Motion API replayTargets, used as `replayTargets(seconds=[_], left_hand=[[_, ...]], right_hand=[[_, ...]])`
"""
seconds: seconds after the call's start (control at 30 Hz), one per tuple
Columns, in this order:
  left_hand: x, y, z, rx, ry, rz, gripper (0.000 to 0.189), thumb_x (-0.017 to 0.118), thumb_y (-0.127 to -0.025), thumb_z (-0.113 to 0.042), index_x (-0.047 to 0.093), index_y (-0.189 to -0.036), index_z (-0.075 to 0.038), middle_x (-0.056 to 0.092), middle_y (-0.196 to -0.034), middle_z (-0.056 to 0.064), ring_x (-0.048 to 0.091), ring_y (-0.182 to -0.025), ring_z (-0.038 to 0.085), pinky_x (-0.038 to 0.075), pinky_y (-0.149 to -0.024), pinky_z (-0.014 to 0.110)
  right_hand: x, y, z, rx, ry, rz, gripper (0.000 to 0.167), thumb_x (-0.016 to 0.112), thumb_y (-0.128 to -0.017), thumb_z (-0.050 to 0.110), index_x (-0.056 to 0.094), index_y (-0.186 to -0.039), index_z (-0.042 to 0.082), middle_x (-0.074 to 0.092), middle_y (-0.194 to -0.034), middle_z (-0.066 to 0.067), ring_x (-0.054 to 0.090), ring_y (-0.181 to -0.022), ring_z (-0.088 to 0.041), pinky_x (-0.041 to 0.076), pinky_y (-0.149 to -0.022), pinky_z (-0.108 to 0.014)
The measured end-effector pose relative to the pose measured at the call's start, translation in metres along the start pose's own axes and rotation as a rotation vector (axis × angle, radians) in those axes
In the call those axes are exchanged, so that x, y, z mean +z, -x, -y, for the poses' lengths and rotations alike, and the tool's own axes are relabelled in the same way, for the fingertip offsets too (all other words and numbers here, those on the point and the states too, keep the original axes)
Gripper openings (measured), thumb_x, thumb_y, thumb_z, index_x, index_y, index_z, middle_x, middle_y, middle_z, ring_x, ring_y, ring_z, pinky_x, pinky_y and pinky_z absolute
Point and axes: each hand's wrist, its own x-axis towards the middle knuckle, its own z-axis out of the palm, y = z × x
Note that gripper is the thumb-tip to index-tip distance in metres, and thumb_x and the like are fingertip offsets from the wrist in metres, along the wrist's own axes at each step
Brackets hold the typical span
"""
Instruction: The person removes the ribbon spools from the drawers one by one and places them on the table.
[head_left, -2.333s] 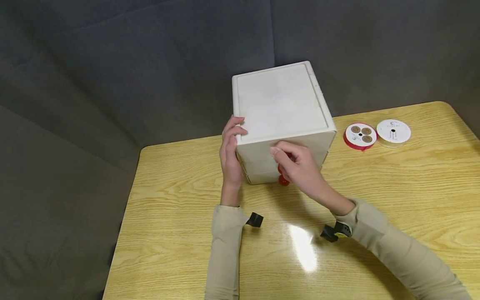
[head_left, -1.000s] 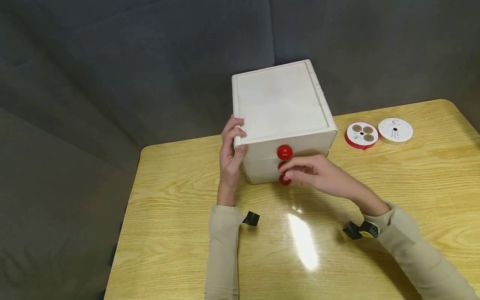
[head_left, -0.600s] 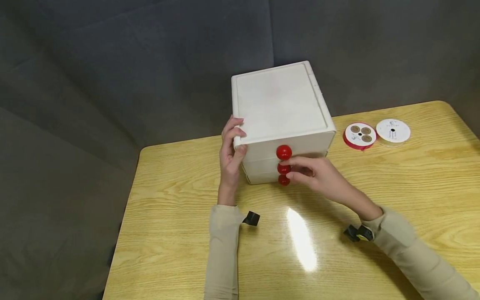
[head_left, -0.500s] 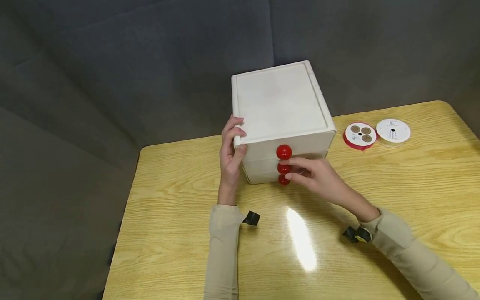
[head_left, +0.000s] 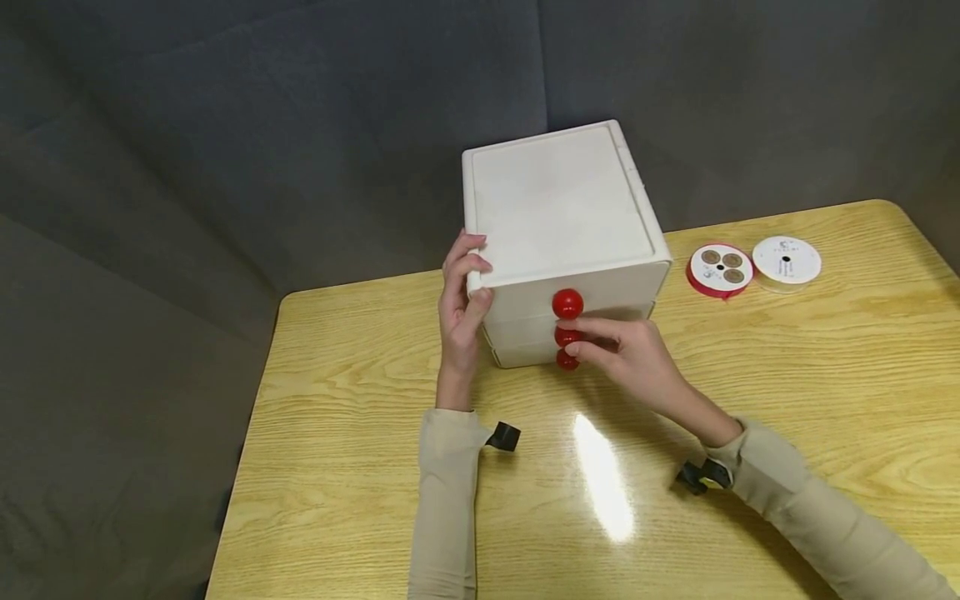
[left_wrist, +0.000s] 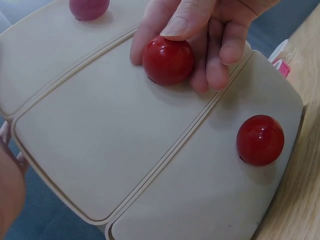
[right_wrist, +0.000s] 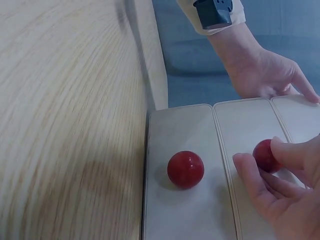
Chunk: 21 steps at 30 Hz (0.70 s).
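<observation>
A white cabinet with three drawers (head_left: pixel 558 204) stands on the table, each drawer front carrying a round red knob. My left hand (head_left: pixel 459 312) holds its front left corner, fingers over the top edge and thumb against the front. Between thumb and fingers, my right hand (head_left: pixel 641 358) pinches the middle knob (left_wrist: pixel 168 62). The top knob (head_left: pixel 567 303) and the bottom knob (right_wrist: pixel 185 169) are untouched. All the drawers look closed. In the right wrist view, the left hand (right_wrist: pixel 265 72) shows behind the cabinet's side.
To the right of the cabinet lie a ribbon spool with red ribbon (head_left: pixel 720 270) and a white-faced spool (head_left: pixel 786 263), side by side. The wooden table (head_left: pixel 345 467) reaches back to a dark cloth (head_left: pixel 337 142).
My right hand has moved down from the top knob to the middle one and now pinches it. The left thumb has shifted onto the cabinet's front. The cabinet stays in place.
</observation>
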Motion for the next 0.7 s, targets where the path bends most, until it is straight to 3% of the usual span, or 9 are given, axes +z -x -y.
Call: replayTargets(seconds=[0.33,0.7], left_hand=[[0.000,0.000,-0.001,-0.006,-0.006,0.000,0.019,0.048,-0.090,-0.015,0.055,-0.107,-0.009,0.049,-0.140,-0.004,0.024,-0.152,0.033,0.014,-0.127,0.049],[-0.001,0.000,-0.003,-0.028,0.011,0.008,0.025,0.048,-0.090,-0.015,0.060,-0.106,-0.029,0.048,-0.140,-0.006,0.023,-0.153,0.032,0.015,-0.126,0.050]], right_hand=[[0.000,0.003,0.006,0.029,-0.028,0.000,0.026,0.080,-0.089,0.001,0.077,-0.115,0.000,0.077,-0.105,-0.014,0.073,-0.087,-0.018,0.055,-0.071,-0.016],[-0.001,0.013,0.009,-0.009,0.019,0.002,0.025,0.082,-0.087,0.001,0.080,-0.112,0.004,0.078,-0.105,-0.010,0.072,-0.088,-0.012,0.055,-0.071,-0.015]])
